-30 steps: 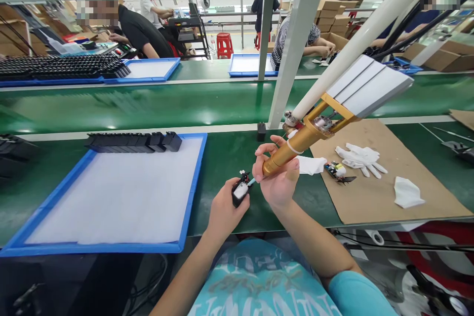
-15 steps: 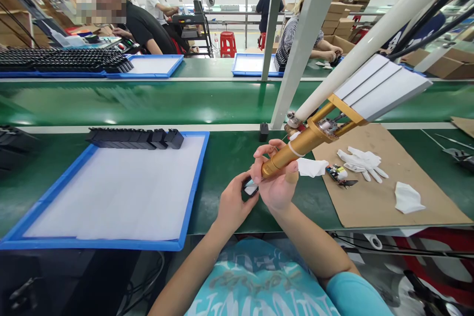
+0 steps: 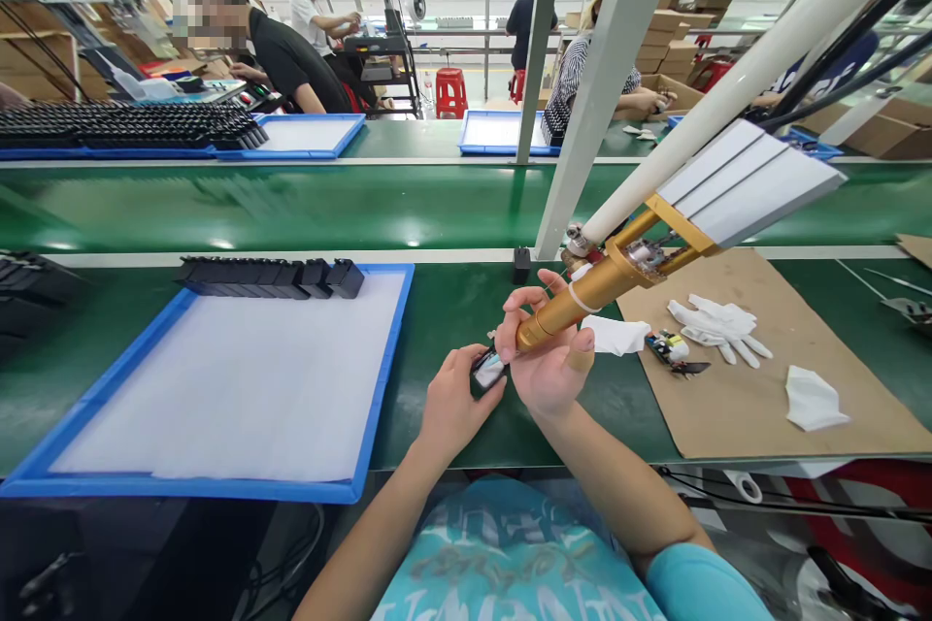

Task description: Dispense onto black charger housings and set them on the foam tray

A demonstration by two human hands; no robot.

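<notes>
My left hand (image 3: pixel 451 403) is closed around a small black adapter housing (image 3: pixel 486 373) with white inside, held just above the green bench. My right hand (image 3: pixel 548 359) grips the barrel of a gold-coloured hanging tool (image 3: pixel 582 296), whose tip points down into the housing. The tool hangs from a white tube and a grey block up to the right. A row of black housings (image 3: pixel 269 277) lines the far edge of a blue tray with a white liner (image 3: pixel 218 378) on my left.
A brown cardboard sheet (image 3: pixel 735 408) on the right carries white gloves (image 3: pixel 717 322), a white cloth (image 3: pixel 812 398) and a small circuit board (image 3: pixel 671 349). A grey post (image 3: pixel 582 116) rises behind my hands. Beyond the green conveyor (image 3: pixel 291 199), other people work at blue trays.
My left hand has brought the housing in closer to the tool tip and turned it. The right hand and tool have stayed nearly in place.
</notes>
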